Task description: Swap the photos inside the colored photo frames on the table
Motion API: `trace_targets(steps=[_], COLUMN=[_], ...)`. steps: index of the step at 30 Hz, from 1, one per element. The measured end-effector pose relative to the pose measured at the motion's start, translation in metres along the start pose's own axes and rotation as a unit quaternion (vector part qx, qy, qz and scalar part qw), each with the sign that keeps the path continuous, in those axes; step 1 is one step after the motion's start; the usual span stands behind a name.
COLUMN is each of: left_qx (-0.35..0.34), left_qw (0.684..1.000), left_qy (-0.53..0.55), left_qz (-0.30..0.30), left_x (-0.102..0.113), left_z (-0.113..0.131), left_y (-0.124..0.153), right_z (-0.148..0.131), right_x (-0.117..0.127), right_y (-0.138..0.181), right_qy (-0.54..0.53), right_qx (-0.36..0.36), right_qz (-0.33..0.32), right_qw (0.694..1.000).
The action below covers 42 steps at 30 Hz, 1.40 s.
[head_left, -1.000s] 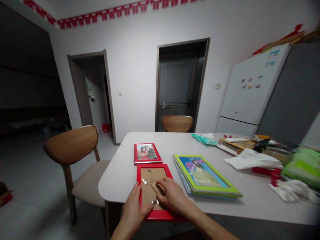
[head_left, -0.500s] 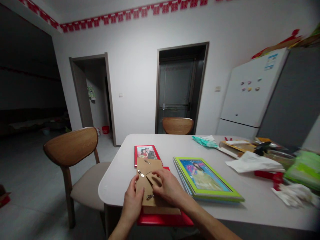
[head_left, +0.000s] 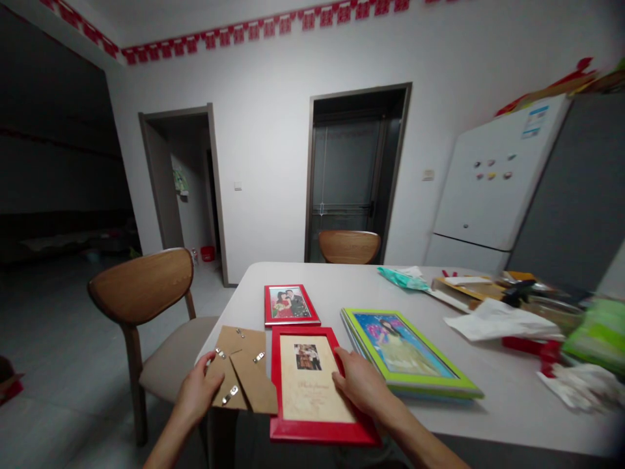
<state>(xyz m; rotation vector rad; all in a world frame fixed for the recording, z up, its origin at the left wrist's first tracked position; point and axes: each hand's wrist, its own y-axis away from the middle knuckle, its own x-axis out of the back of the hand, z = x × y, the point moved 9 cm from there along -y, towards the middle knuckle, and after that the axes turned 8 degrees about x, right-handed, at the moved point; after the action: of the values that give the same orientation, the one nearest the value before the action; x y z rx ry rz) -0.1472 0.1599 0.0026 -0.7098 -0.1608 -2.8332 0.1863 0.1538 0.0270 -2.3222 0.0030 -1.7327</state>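
The backing board (head_left: 241,368) is best kept level and clear of the paper insert (head_left: 312,394) while the red frame (head_left: 319,433), at the near edge of the table (head_left: 342,280), is steadied. The board is pinched at its left edge by the left hand (head_left: 198,391). The right hand (head_left: 361,384) is laid flat, ungripping, on the frame's right rail. Matt brown fibreboard, small metal clips (head_left: 258,357) and a glossy moulding are noted.

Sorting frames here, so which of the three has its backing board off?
The near red frame under the right hand: its backing board is beside it, in the left hand. The green frame and small red frame lie face up.
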Motion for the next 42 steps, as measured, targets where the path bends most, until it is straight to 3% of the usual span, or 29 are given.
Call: trace_targets(steps=[5,8,10,13,16,18,20,22,24,27,29,32,35,38,42], left_qx=[-0.079,-0.105,-0.141,-0.194,-0.252,-0.283,-0.325,-0.355,-0.345,-0.256,-0.187,-0.116,-0.091,-0.095,-0.15], left_qw=[0.96,0.952,0.959,0.976,0.964,0.954,0.941,0.932,0.937,0.962,0.975,0.987,0.991,0.988,0.965], left_qy=[-0.249,-0.259,-0.21,-0.093,-0.055,-0.054,-0.06,-0.059,-0.046,-0.009,0.018,0.033,0.008,-0.07,-0.168], left_qz=[0.098,0.122,0.132,0.046,-0.069,-0.083,-0.069,-0.036,0.015,0.093,0.115,0.108,0.098,0.099,0.133], left_x=[-0.002,-0.01,-0.022,-0.063,-0.114,-0.129,-0.131,-0.12,-0.097,-0.054,-0.032,-0.018,-0.02,-0.025,-0.024], left_z=[0.016,0.027,0.046,0.087,0.132,0.152,0.165,0.171,0.168,0.143,0.116,0.072,0.039,0.028,0.037], left_y=[0.01,0.019,0.032,0.061,0.095,0.109,0.118,0.12,0.113,0.094,0.081,0.069,0.066,0.069,0.074], right_z=[0.009,0.019,0.021,0.01,-0.004,-0.014,-0.019,-0.016,-0.006,0.012,0.019,0.018,0.013,0.01,0.006], right_x=[0.003,0.008,0.005,0.008,0.021,0.026,0.028,0.029,0.027,0.022,0.022,0.017,0.007,0.003,0.002], right_y=[-0.009,-0.01,-0.008,-0.007,-0.006,-0.006,-0.007,-0.009,-0.012,-0.016,-0.017,-0.014,-0.01,-0.007,-0.005], right_qy=[-0.056,-0.197,-0.332,-0.49,-0.582,-0.629,-0.647,-0.628,-0.563,-0.368,-0.233,-0.13,-0.085,-0.044,-0.013], right_qx=[-0.023,-0.066,-0.101,-0.106,-0.092,-0.082,-0.072,-0.067,-0.063,-0.05,-0.028,0.01,0.019,0.016,0.023], right_qz=[0.031,0.054,0.042,0.045,0.077,0.07,0.053,0.045,0.038,0.033,0.05,0.071,0.059,0.047,0.046], right_qw=[0.998,0.977,0.937,0.864,0.804,0.77,0.757,0.774,0.823,0.928,0.971,0.989,0.994,0.998,0.999])
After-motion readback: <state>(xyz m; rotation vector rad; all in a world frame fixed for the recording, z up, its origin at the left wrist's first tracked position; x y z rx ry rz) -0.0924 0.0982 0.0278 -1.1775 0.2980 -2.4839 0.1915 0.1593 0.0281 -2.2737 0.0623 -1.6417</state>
